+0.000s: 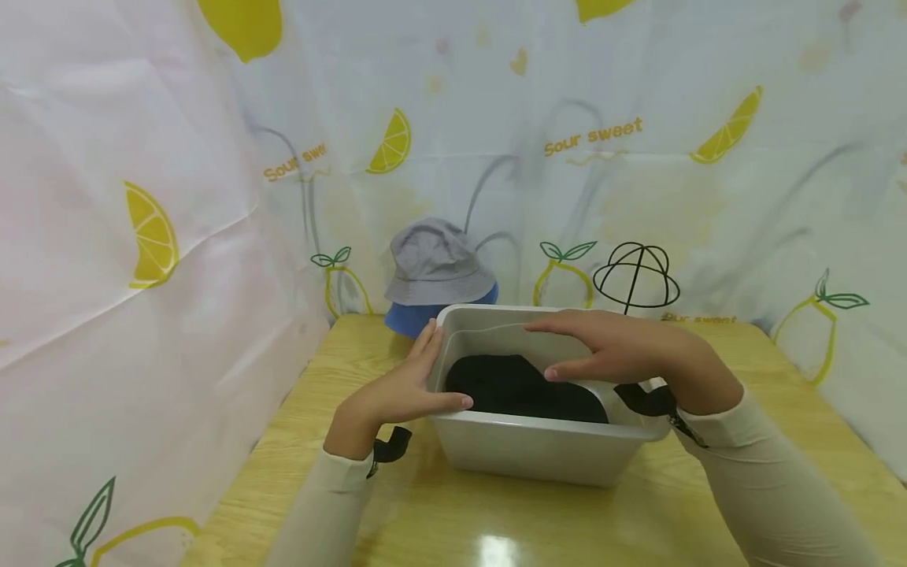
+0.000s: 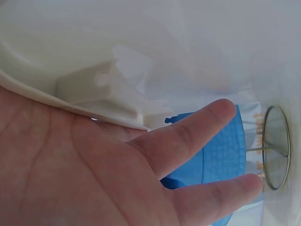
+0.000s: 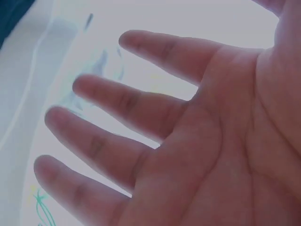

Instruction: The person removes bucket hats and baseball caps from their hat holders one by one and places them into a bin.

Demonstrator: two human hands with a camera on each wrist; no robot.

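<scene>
A pale grey plastic bin (image 1: 524, 453) stands on the table with a dark, black cloth item (image 1: 510, 386) lying inside; its kind cannot be made out. My left hand (image 1: 400, 398) rests along the bin's left side, fingers straight against the outside and thumb over the front rim. In the left wrist view, the palm (image 2: 84, 165) lies against the bin's edge, with the fingers spread beyond it. Over the right part of the bin hovers my right hand (image 1: 612, 346), fingers extended and thumb apart. The right wrist view shows that palm (image 3: 202, 136) bare, with spread fingers.
Behind the bin's left corner, a grey bucket hat (image 1: 439, 260) sits on top of a blue hat (image 1: 411, 319). A black wire hat stand (image 1: 638, 279) rises behind the right side. Lemon-print cloth (image 1: 453, 94) hangs behind and to the left of the wooden table (image 1: 298, 465).
</scene>
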